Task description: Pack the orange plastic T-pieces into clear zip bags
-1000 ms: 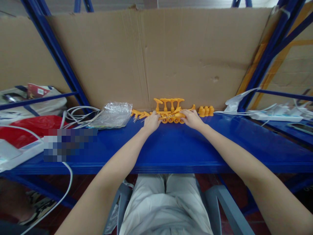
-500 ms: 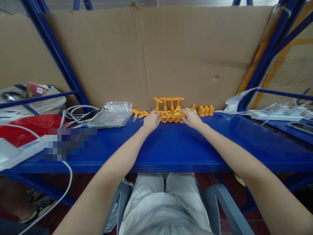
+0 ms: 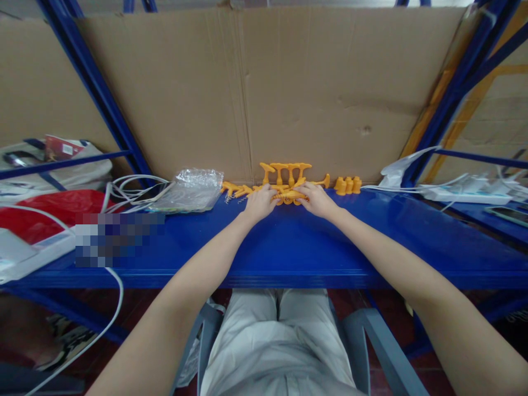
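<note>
Leaning over the blue table point(image 3: 284, 247), you have both hands at the orange pieces point(image 3: 284, 194), clustered at the centre of the frame, near the foot of the cardboard panel point(image 3: 322, 82). Your left hand point(image 3: 260, 202) and right hand point(image 3: 318, 200) bend their fingers over opposite ends of that cluster, hiding part of it; you cannot tell from here whether they pinch a piece or only rest there. To the left of centre lie a clear plastic bag point(image 3: 193, 192) and looped white cables point(image 3: 136, 186); farther left come a red bag point(image 3: 58, 214) and a white power strip point(image 3: 41, 253). Another power strip point(image 3: 466, 192) sits at the right of the frame.

The cardboard is matt brown, with a vertical crease left of centre; the table is glossy and the bag crinkled and shiny. Behind your fingers stands a row of orange T-shaped pieces point(image 3: 291, 166) with slim stems, while stubby orange pieces point(image 3: 348, 186) stand bunched to the right. Thin chains point(image 3: 229, 198) trail at the cluster's left end.

Compared with half a second ago, your hands have drawn closer together, covering more of the round ends at the front. The T-shaped row and stubby pieces keep their places.
</note>
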Motion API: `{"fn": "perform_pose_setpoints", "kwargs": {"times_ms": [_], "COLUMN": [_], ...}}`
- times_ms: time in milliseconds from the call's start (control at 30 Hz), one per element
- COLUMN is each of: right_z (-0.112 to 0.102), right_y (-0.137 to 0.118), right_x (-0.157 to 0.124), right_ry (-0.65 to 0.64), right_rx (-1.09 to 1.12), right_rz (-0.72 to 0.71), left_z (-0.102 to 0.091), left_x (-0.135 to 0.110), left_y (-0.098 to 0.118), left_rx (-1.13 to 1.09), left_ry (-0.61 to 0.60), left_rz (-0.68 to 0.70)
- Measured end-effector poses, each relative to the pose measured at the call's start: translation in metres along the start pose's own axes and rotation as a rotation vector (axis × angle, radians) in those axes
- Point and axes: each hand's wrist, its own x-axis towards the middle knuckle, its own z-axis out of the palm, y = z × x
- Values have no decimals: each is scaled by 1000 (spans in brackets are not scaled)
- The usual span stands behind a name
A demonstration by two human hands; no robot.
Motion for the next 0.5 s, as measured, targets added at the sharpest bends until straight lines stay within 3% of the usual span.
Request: {"fn": "perform_pose_setpoints", "kwargs": {"times_ms": [500], "right_z": [1], "right_y": [-6], "right_x": [-1], "right_ry": [-6], "right_rx": [62], "right_rz": [2], "left_z": [-3], "left_x": [1], "left_y": [-5], "left_rx": [-16], "left_ry": [-16], "left_rz": [58]}}
